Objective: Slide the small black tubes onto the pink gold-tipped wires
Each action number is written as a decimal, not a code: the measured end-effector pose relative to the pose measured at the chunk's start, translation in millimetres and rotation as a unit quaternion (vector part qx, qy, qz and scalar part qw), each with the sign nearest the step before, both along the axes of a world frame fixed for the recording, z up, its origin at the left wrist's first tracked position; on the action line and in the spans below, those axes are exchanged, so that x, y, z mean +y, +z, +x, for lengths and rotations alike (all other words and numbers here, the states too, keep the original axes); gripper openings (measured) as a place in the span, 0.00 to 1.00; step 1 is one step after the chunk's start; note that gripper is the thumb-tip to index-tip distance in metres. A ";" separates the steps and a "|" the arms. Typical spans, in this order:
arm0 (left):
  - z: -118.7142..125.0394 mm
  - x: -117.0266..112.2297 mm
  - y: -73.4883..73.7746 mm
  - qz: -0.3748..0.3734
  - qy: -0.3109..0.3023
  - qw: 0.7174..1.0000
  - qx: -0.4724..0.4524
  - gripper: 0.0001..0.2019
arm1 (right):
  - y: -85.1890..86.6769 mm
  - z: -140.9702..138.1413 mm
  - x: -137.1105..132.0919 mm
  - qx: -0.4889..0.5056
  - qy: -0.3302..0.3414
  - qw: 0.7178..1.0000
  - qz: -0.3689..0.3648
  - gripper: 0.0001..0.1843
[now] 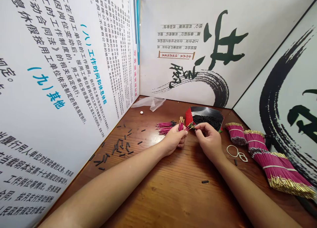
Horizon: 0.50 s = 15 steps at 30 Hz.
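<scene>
Fingers [182,134] of the left hand [173,139] clasp magenta gold-tipped wires [181,123] over the worktop [158,188], some pointing far, others slanting right toward the right hand [211,141] just beside them, its fingertips [198,126] pinched, on what I cannot tell.

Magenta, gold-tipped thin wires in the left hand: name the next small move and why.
Probably press the small dark piece onto a gold tip: the left hand grips the magenta wires, and the right hand has its fingertips at that piece.
</scene>
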<state>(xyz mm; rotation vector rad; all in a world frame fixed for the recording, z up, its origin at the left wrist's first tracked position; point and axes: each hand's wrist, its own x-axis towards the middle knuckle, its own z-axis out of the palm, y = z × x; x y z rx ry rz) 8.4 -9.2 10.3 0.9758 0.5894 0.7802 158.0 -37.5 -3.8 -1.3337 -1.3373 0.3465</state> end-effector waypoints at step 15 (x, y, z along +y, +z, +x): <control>0.8 -0.3 -1.8 0.020 -0.016 1.000 0.012 0.10 | 1.6 1.6 1.5 0.028 -0.028 0.999 0.013 0.04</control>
